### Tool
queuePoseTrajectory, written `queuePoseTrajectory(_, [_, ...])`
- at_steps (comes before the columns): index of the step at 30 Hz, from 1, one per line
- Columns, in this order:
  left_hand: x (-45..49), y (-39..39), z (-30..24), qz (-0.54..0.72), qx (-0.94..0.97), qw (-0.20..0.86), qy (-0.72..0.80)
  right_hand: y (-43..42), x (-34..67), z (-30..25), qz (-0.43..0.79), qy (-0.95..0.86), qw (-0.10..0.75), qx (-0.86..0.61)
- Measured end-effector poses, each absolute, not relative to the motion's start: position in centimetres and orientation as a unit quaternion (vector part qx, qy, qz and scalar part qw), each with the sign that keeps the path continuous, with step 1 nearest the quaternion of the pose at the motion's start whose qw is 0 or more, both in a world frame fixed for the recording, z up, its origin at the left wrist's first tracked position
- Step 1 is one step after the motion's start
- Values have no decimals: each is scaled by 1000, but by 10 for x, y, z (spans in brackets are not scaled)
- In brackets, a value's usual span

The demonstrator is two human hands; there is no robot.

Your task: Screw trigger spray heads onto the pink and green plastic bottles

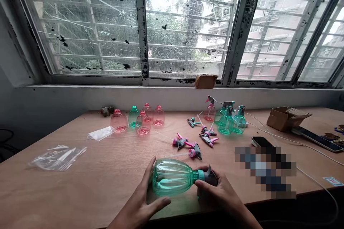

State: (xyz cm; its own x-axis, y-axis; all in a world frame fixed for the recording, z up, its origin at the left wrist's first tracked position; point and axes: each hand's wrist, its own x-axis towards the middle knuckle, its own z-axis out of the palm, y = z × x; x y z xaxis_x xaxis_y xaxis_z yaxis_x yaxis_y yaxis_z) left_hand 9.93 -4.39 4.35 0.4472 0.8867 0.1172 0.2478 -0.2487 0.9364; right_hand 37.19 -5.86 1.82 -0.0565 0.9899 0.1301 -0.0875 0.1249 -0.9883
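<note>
A clear green spray bottle [173, 177] lies sideways between my hands, just above the table's near edge. Its dark spray head [211, 176] with a teal collar sits on the neck at the right. My left hand [146, 196] cups the bottle's base, thumb along the near side. Around the collar and spray head, my right hand [215, 186] has its fingers wrapped. Beyond the bottle lie several loose pink-and-grey spray heads [195, 151] and a teal-and-grey one [192, 122].
Bottles without heads, several pink [143, 123] and one green [133, 117], stand at the back left. Fitted spray bottles [225, 123] stand at the back right. Plastic bags [59, 157] lie left. A phone [262, 142], white cable and cardboard box [285, 118] are right.
</note>
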Motion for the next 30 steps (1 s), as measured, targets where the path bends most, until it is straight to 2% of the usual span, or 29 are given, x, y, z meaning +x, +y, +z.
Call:
queuePoseTrajectory(16, [101,-40,40,358,693,504,371,-61,373,16,491,-530,519,-458])
queuePoseTrajectory(22, [100,-45,48,340,717,472,385,-62,375,18,494,-524,524,-456])
queuePoseTrajectory(30, [99,-43,43,343,700,497,381,-63,374,16,503,-524,526,-442])
